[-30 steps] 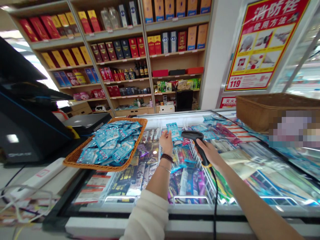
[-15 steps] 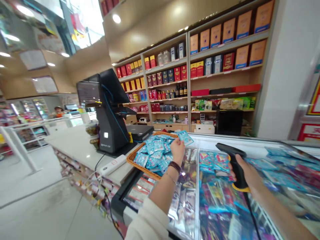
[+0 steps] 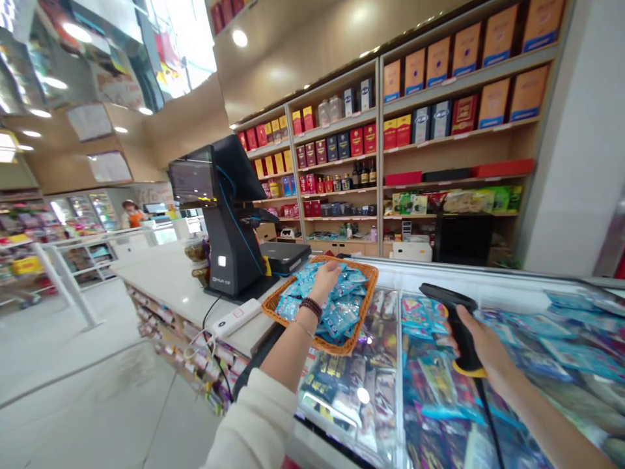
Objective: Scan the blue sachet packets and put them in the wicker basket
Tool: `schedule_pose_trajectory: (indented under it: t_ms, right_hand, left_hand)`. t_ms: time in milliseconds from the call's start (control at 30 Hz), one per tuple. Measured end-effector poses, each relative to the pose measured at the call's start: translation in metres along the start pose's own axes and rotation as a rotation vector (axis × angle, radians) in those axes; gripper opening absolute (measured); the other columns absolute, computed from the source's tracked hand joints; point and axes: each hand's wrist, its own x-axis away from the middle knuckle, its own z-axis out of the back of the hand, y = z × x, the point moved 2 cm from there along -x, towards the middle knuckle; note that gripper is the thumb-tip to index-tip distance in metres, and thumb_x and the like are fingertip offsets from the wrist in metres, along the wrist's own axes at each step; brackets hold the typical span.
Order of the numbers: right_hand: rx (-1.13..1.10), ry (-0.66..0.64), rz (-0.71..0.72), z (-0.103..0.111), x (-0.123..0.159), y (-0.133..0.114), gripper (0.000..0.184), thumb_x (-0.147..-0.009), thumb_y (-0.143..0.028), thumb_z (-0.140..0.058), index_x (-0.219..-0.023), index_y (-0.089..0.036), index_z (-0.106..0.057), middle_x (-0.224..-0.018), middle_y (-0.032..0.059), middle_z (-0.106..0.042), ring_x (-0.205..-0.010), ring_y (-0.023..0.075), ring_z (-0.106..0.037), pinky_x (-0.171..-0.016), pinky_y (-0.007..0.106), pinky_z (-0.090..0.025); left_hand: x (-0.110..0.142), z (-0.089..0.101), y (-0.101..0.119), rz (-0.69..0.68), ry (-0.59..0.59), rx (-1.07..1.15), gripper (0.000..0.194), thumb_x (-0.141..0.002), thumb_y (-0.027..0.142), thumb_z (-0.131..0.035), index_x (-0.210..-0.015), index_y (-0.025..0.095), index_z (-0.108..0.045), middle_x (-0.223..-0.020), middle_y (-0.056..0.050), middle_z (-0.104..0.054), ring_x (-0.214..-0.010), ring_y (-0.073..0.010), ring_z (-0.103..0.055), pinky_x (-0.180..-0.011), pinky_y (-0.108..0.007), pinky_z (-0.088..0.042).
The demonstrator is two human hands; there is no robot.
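A wicker basket (image 3: pixel 367 296) full of small blue packets (image 3: pixel 340 316) sits at the corner of the glass-topped display case. My left hand (image 3: pixel 326 281), wearing dark beads and a thin bracelet, reaches over the packets inside the basket. Its fingers are curled; their tips and whatever they hold are hidden. A black barcode scanner (image 3: pixel 463 329) with a yellow trim is in my right hand (image 3: pixel 481 339), held above the case. The scanner's head points left and its cable hangs down.
Beyond the basket's left side stand a black checkout terminal (image 3: pixel 229 241) and a black flat box (image 3: pixel 283 258). A white power strip (image 3: pixel 237 318) with cables lies on the counter (image 3: pixel 161 266). Colourful packages fill the display case (image 3: pixel 399 365). Stocked shelves (image 3: pixel 336 133) line the back wall; a person (image 3: pixel 133 213) is far left.
My left hand has moved left, from the basket's right side to over its middle. The blue packet it held out no longer shows in it. The view has turned slightly left.
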Motion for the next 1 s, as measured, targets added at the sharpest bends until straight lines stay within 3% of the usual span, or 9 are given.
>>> schedule_pose_trajectory:
  t_ms: [133,233,333,433,567,700,833,1000]
  right_hand:
    - [-0.011,0.116,-0.020,0.035,0.007,-0.013,0.058,-0.059,-0.074,-0.089,-0.069,-0.027,-0.057,-0.060,0.0050,-0.061,-0.043,0.0178,-0.049,-0.036,0.033,-0.041]
    - [-0.039,0.171,0.010,0.067,0.013,-0.021,0.057,-0.059,-0.073,-0.092,-0.072,-0.026,-0.062,-0.062,0.0048,-0.060,-0.045,0.0165,-0.049,-0.037,0.031,-0.040]
    - [-0.045,0.237,0.061,0.099,0.021,-0.030,0.051,-0.071,-0.069,-0.087,-0.078,-0.024,-0.065,-0.066,0.0039,-0.062,-0.046,0.0156,-0.049,-0.038,0.031,-0.040]
    - [-0.060,0.310,0.087,0.130,0.027,-0.033,0.043,-0.084,-0.063,-0.079,-0.086,-0.023,-0.066,-0.069,0.0019,-0.063,-0.048,0.0144,-0.051,-0.040,0.029,-0.040]
    - [-0.083,0.396,0.083,0.162,0.029,-0.025,0.039,-0.091,-0.060,-0.075,-0.091,-0.021,-0.068,-0.067,-0.0010,-0.063,-0.047,0.0134,-0.052,-0.040,0.026,-0.041]
    - [-0.074,0.413,0.046,0.172,0.026,-0.013,0.043,-0.090,-0.063,-0.077,-0.088,-0.021,-0.068,-0.065,-0.0012,-0.066,-0.045,0.0134,-0.055,-0.039,0.025,-0.046]
    - [-0.045,0.386,0.029,0.163,0.024,-0.008,0.047,-0.087,-0.068,-0.078,-0.082,-0.022,-0.066,-0.062,-0.0010,-0.066,-0.042,0.0127,-0.055,-0.036,0.024,-0.044]
    - [0.000,0.347,0.017,0.151,0.023,-0.006,0.048,-0.087,-0.070,-0.077,-0.078,-0.024,-0.065,-0.056,-0.0013,-0.063,-0.039,0.0139,-0.053,-0.036,0.026,-0.045]
  left_hand:
    - [0.023,-0.033,0.000,-0.002,-0.117,0.018,0.023,-0.087,0.008,-0.069,-0.105,0.014,-0.082,-0.127,-0.017,-0.082,-0.122,-0.0265,-0.077,-0.113,-0.039,-0.057]
    - [0.049,-0.075,0.003,-0.062,-0.269,-0.003,0.026,-0.091,0.008,-0.067,-0.110,0.013,-0.083,-0.130,-0.018,-0.081,-0.118,-0.0262,-0.078,-0.111,-0.039,-0.058]
    - [0.081,-0.123,0.007,-0.131,-0.438,-0.035,0.031,-0.092,0.010,-0.067,-0.120,0.014,-0.081,-0.130,-0.016,-0.081,-0.112,-0.0255,-0.079,-0.107,-0.040,-0.060]
    - [0.111,-0.173,0.009,-0.198,-0.559,-0.089,0.037,-0.092,0.015,-0.072,-0.128,0.016,-0.079,-0.135,-0.015,-0.079,-0.118,-0.0268,-0.077,-0.111,-0.039,-0.059]
    - [0.138,-0.238,0.011,-0.287,-0.623,-0.222,0.043,-0.093,0.019,-0.070,-0.136,0.016,-0.076,-0.143,-0.017,-0.075,-0.138,-0.0331,-0.067,-0.122,-0.046,-0.051]
    - [0.148,-0.295,0.016,-0.305,-0.640,-0.423,0.053,-0.098,0.012,-0.057,-0.150,0.010,-0.065,-0.155,-0.021,-0.065,-0.150,-0.0312,-0.057,-0.131,-0.046,-0.039]
    - [0.145,-0.325,0.023,-0.333,-0.724,-0.634,0.061,-0.099,0.013,-0.057,-0.160,0.008,-0.052,-0.163,-0.022,-0.058,-0.157,-0.0307,-0.048,-0.131,-0.044,-0.034]
    - [0.128,-0.318,0.021,-0.236,-0.747,-0.800,0.048,-0.092,0.038,-0.080,-0.132,0.013,-0.070,-0.145,-0.024,-0.069,-0.144,-0.0409,-0.058,-0.114,-0.046,-0.048]
